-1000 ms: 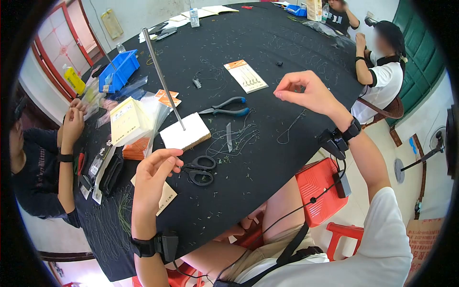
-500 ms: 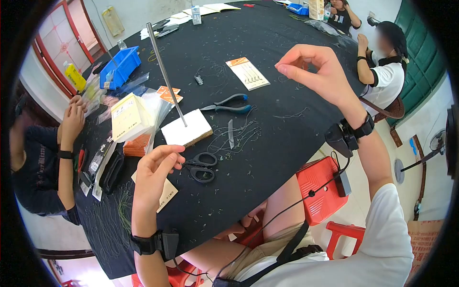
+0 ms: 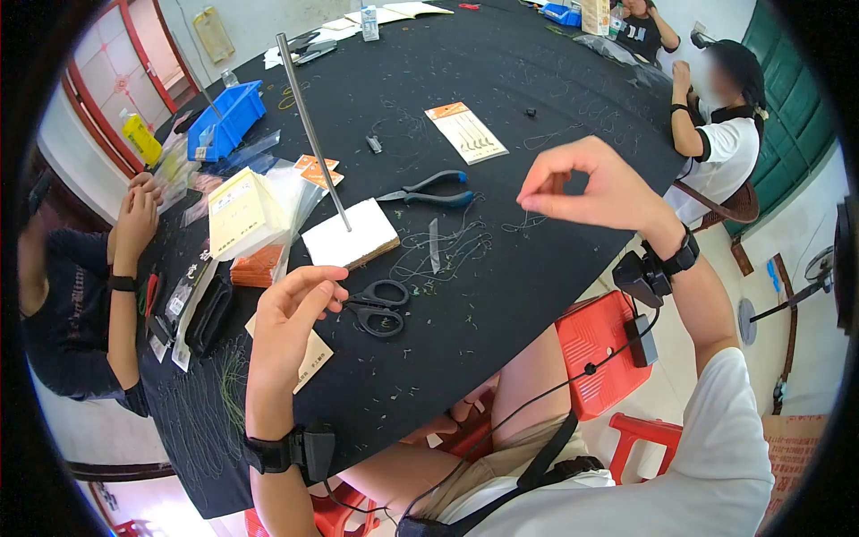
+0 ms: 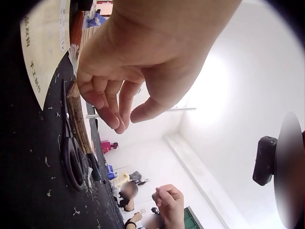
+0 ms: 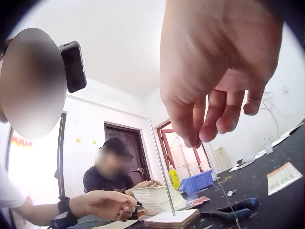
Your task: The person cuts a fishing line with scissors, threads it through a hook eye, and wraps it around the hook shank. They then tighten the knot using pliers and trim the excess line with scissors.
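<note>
My right hand (image 3: 595,188) is raised over the table's right side, thumb and index fingertips together. A thin line (image 3: 528,224) trails from those fingertips; in the right wrist view a fine strand (image 5: 228,196) runs down below them. My left hand (image 3: 291,322) hovers by the black scissors (image 3: 378,309), its fingers curled and the thumb close to the index fingertip. Anything between them is too fine for me to tell. A white block with an upright metal rod (image 3: 309,125) stands just beyond. Pliers with blue-tipped handles (image 3: 429,192) and a tangle of line (image 3: 447,251) lie between the hands.
A stack of cream cards (image 3: 242,219) and a blue bin (image 3: 225,121) stand at left. A card with hooks (image 3: 467,132) lies toward the back. Bundled line (image 3: 201,403) hangs over the near left edge. Other people sit left and at far right.
My right hand rose with its palm tilting, then came back down and slightly right of where it began. The left hand has stayed almost still beside the scissors.
</note>
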`<state>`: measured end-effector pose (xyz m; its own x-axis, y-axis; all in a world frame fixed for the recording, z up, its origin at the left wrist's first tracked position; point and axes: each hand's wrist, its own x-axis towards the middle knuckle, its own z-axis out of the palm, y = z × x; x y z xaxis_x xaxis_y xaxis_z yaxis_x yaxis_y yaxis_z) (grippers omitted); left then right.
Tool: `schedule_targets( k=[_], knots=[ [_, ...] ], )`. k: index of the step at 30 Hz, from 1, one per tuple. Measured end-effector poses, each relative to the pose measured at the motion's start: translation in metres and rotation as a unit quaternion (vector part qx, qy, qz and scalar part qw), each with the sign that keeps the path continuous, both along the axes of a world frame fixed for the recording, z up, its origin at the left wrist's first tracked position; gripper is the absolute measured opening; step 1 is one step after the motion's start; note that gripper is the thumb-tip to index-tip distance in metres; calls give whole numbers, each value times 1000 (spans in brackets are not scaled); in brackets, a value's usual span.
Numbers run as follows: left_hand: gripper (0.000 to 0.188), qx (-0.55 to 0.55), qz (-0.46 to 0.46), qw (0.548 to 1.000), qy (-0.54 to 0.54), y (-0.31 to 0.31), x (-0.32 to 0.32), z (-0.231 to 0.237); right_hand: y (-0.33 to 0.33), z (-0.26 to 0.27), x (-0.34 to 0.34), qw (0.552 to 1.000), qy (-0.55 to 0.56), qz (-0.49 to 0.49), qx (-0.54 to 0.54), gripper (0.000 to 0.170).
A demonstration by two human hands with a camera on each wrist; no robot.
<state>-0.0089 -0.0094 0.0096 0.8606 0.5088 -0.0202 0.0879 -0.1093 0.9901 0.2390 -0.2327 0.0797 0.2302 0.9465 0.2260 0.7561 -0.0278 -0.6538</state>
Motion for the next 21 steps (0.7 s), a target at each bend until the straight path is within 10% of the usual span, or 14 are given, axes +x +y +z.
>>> schedule_targets(
  k=[7,13,21],
  knots=[
    [20,9,-8,1000,10,3,1,-3,-2,-21,1,991,5,101,-85,11],
    [20,-4,0,1000,7,1,1,-1,-23,-31,44,970,-187,-124,-93,17],
    [20,-2,-5,1000,13,2,1,-4,-27,-58,37,971,-168,-98,-141,12]
  ],
)
